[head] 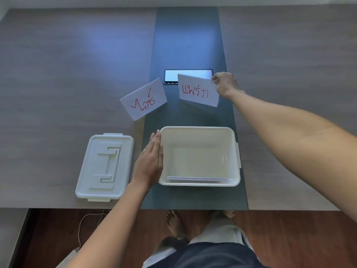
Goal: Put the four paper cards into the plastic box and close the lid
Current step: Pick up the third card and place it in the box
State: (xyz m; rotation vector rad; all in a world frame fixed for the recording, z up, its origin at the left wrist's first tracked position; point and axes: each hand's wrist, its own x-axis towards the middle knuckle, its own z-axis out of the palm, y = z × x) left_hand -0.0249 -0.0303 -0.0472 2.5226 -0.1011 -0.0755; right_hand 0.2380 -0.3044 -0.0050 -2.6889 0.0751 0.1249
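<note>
- Near left on the bench (58, 74), lid (105, 167) lies off.
- Left hand (149, 163), fingers flat and released, steadies the box (200, 130); cards (197, 179) show inside.
- Far left card (144, 99) lies flat.
- Right hand (225, 84) pinches the far card (198, 90) by its corner: light, floppy paper, best held at an edge.

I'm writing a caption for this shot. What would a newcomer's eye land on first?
Two white cards with red handwriting stand out mid-table: the right card is pinched at its corner by the right hand, and the left card lies alone. Nearer, the left hand rests flat against the open box, with the lid lying to its left.
</note>
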